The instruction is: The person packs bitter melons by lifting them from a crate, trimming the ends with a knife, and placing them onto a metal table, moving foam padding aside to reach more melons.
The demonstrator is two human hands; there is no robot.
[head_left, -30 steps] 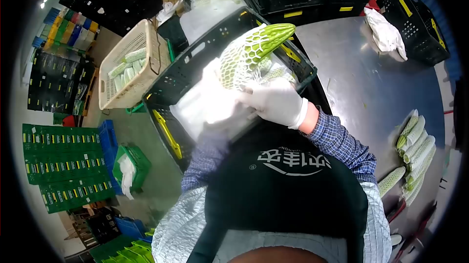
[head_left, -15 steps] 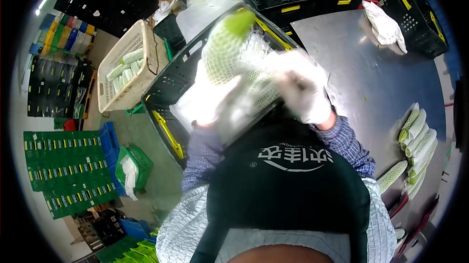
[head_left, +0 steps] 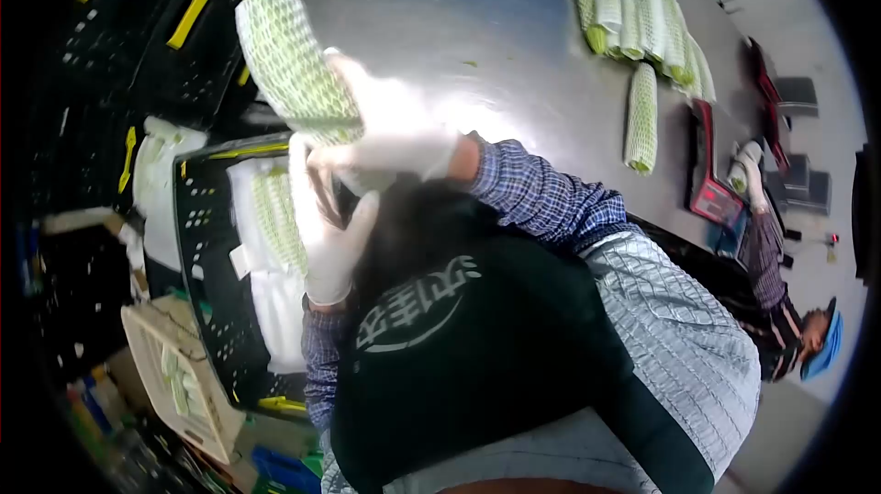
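at upper left the right hand held a net-sleeved gourd in its grip, the left hand released just below.

Both hands wear white gloves, and both forearms are in blue checked sleeves. The right hand is raised on the far side, blurred, with its fingers curled round the lower end of a gourd. Its wrist shows bare between glove and cuff, and the forearm runs back to the right. The left hand stands just below, fingers straight and pointing up, gripping nothing. Whether its tips touch the right hand is unclear. The left forearm rises from near, close to the chest.
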